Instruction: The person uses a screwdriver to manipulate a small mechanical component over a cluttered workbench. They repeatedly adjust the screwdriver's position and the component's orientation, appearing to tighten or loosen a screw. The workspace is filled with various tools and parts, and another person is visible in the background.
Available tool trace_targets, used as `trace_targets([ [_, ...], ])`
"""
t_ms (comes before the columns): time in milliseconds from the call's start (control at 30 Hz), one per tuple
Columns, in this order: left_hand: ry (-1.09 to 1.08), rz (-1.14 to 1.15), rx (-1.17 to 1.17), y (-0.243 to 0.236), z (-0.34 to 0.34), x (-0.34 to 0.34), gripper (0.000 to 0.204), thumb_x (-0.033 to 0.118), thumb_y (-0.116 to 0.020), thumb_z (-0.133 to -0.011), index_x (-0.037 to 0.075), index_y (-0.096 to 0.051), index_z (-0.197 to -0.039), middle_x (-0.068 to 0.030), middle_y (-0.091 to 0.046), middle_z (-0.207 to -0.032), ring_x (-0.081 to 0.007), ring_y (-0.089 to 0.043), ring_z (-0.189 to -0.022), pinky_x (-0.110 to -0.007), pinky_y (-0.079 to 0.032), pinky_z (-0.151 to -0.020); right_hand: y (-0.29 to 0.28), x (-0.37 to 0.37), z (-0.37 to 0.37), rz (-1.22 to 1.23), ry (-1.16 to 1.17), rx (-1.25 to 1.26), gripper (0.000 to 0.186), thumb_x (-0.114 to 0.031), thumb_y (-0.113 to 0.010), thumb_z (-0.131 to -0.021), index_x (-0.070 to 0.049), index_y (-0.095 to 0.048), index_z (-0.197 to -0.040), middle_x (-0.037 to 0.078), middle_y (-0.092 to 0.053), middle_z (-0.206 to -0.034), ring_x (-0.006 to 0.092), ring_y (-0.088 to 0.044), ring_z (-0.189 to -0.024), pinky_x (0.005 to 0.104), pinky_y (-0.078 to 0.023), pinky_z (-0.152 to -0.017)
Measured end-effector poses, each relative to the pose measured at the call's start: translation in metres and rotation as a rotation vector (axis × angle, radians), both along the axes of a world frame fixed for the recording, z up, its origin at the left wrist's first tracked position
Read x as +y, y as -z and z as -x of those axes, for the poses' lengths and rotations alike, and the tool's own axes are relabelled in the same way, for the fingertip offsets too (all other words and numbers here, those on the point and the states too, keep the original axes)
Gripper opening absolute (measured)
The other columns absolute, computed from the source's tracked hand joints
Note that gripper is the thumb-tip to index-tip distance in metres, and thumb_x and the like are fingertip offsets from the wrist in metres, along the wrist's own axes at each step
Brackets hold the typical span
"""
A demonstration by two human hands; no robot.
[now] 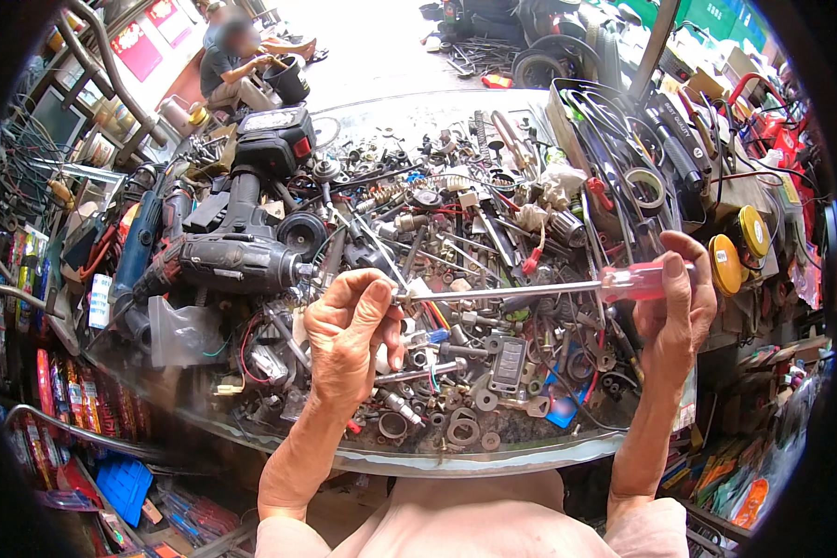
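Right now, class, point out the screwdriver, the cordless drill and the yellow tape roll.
screwdriver (634,282), head view, clear red handle.
cordless drill (237,260), head view, dark motor body.
yellow tape roll (724,264), head view, flat yellow face.

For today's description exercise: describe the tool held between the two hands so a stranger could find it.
Over the cluttered glass bench, it spans both hands: a screwdriver. The right hand grips its clear red handle; the left hand pinches the tip. Unlike the scattered parts beneath, it is lifted level.
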State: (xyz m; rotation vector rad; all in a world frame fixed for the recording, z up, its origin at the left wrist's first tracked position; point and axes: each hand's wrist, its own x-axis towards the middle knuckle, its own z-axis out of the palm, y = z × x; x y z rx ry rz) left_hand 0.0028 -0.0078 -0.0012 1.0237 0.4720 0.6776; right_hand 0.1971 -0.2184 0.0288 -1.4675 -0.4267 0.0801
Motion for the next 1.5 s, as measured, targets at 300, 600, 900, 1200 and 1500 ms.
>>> trace_targets([
  [300,0.014,0.007,0.014,0.001,0.001,-0.003,0.016,0.015,-0.06,-0.089,0.0,-0.057,-0.095,-0.0077,-0.06,-0.07,-0.0097,-0.053,-0.049,-0.024,-0.043,-0.035,0.0,-0.002,-0.002,0.088,0.021,0.055,0.032,-0.032,-0.055,-0.089,-0.002,-0.053,-0.099,0.0,-0.055,-0.067,0.0016,-0.038,-0.04,0.016,-0.027,-0.035],
  [600,0.001,0.008,0.0,0.0,-0.001,-0.003,0.016,0.015,-0.06,-0.089,0.001,-0.056,-0.095,-0.0076,-0.06,-0.07,-0.0099,-0.054,-0.049,-0.024,-0.044,-0.035,-0.005,0.009,0.006,-0.184,-0.075,0.037,0.036,-0.027,-0.059,-0.086,0.002,-0.05,-0.106,0.005,-0.056,-0.078,0.0047,-0.043,-0.045,0.019,-0.029,-0.036],
  [900,-0.008,0.034,-0.018,-0.001,0.0,-0.002,0.017,0.016,-0.06,-0.089,0.001,-0.056,-0.095,-0.0078,-0.06,-0.069,-0.0097,-0.053,-0.048,-0.024,-0.043,-0.035,0.001,0.003,0.001,-0.053,-0.012,0.016,0.029,-0.03,-0.058,-0.089,-0.002,-0.054,-0.098,0.0,-0.055,-0.073,0.0011,-0.04,-0.041,0.0159,-0.027,-0.034],
  [1200,-0.04,0.035,0.004,-0.002,0.001,-0.001,0.017,0.016,-0.06,-0.089,0.001,-0.057,-0.094,-0.0078,-0.059,-0.069,-0.0091,-0.053,-0.047,-0.024,-0.043,-0.034,0.003,-0.005,-0.004,0.106,-0.047,0.107,0.043,-0.042,-0.055,-0.09,0.0,-0.053,-0.1,0.001,-0.056,-0.068,0.0022,-0.04,-0.043,0.0163,-0.028,-0.036],
  [1500,-0.046,0.028,-0.005,-0.001,0.002,0.002,0.017,0.016,-0.059,-0.089,0.001,-0.057,-0.095,-0.008,-0.06,-0.069,-0.0092,-0.054,-0.047,-0.023,-0.043,-0.034,-0.004,0.005,0.004,-0.146,-0.175,0.05,0.041,-0.028,-0.062,-0.084,0.003,-0.049,-0.107,0.007,-0.058,-0.08,0.0054,-0.044,-0.044,0.018,-0.034,-0.036],
])
